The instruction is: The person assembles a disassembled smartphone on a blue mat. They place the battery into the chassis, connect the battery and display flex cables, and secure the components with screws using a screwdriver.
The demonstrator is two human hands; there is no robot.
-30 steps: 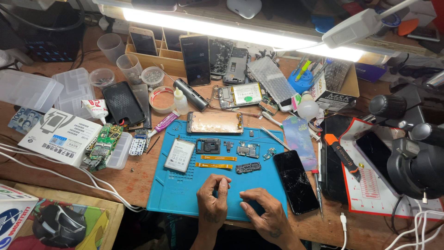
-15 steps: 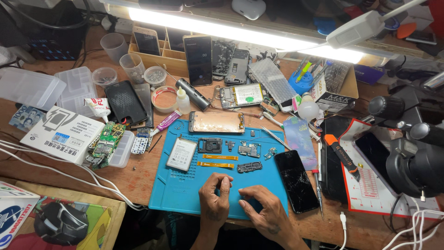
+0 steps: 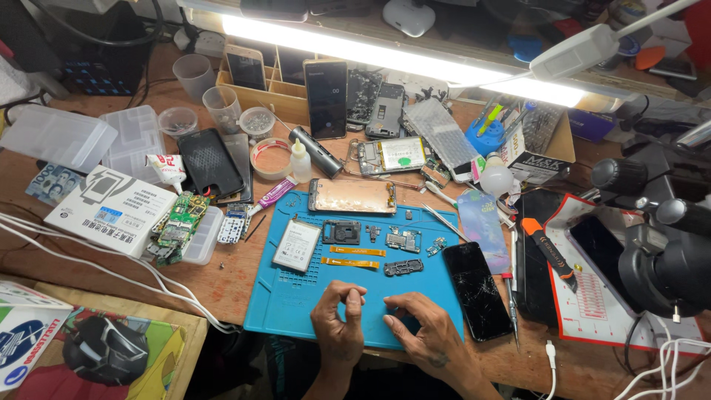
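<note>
Both my hands rest at the near edge of a blue work mat (image 3: 275,315). My left hand (image 3: 337,322) has its fingertips pinched together; nothing shows between them. My right hand (image 3: 421,332) lies beside it on the mat with its fingers bent and apart, holding nothing. Just beyond the hands lie a small black part (image 3: 404,267), two orange flex strips (image 3: 352,257), a flat battery (image 3: 296,244), a black camera frame (image 3: 341,232) and a small board (image 3: 402,239). A gold phone frame (image 3: 351,196) lies at the mat's far edge.
A cracked black phone (image 3: 474,280) lies right of my right hand, with tweezers (image 3: 443,217) and an orange-handled tool (image 3: 548,248) further right. A black microscope (image 3: 666,252) stands at the right. A white box (image 3: 111,210), a green circuit board (image 3: 178,222) and cables lie left.
My left hand's thumb and fingers have closed into a tighter pinch. My right hand has shifted slightly on the mat. The parts on the mat have not moved.
</note>
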